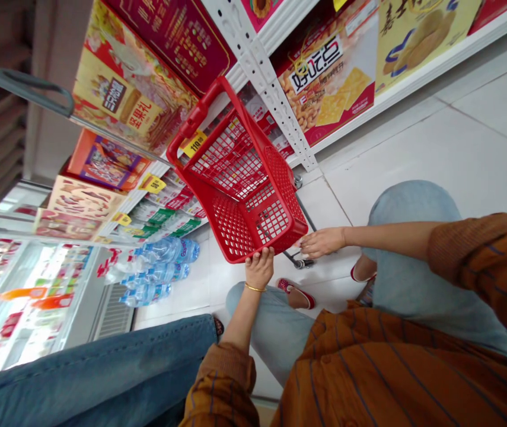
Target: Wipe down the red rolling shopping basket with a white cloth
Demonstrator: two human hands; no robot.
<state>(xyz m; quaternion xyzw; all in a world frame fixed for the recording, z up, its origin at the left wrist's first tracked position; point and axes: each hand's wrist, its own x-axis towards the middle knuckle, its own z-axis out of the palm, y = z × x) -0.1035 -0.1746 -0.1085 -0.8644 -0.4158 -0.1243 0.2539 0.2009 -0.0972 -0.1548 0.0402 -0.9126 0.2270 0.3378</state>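
Observation:
A red plastic shopping basket [230, 222] with latticed sides stands tilted in front of me, and nothing shows inside it. My left hand [260, 270], with a gold bracelet at the wrist, is closed over its near rim. Down at the basket's lower right corner is my right hand [324, 242]. Its fingers are stretched out toward the corner and the dark metal wheel frame [303, 261]. Whether the fingertips touch either one is hard to tell. The basket's red handle [197, 112] rises at the far end, against the shelf.
White shelving [275, 95] holds boxed foods such as a cracker box [328, 77]. A rod with a grey loop handle [31, 86] reaches toward the basket from the left. Packs of water bottles [159, 270] stand on the floor. Another person's jeans-clad leg [102, 373] is at lower left.

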